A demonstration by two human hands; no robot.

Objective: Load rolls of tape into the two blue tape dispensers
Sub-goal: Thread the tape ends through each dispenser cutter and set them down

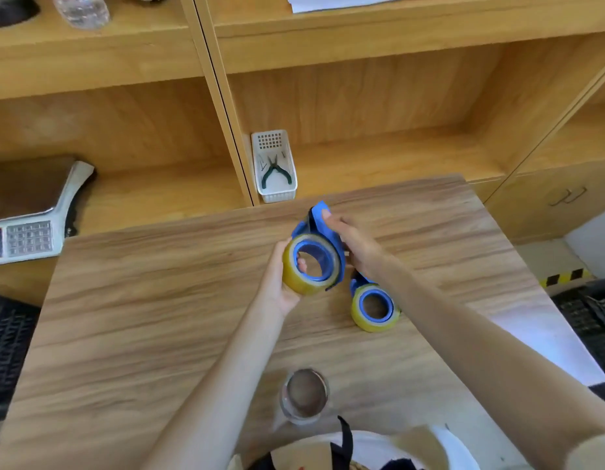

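Both hands hold one blue tape dispenser (323, 232) above the wooden table (158, 300). The left hand (281, 283) cups a yellowish roll of tape (302, 283) from below and from its left side, its grip wrapped around the roll, which sits on the dispenser's blue hub. The right hand (353, 245) has its grip pressed together on the dispenser's blue handle, thumb on the upper end. Just below the right hand's grip, near the wrist, the second blue dispenser (374, 305) lies on the table with a yellowish roll already on its hub. Nearer the person than both grips, a clear roll of tape (305, 395) stands on the table. Beyond the grips, a white basket (275, 195) holds pliers (275, 169).
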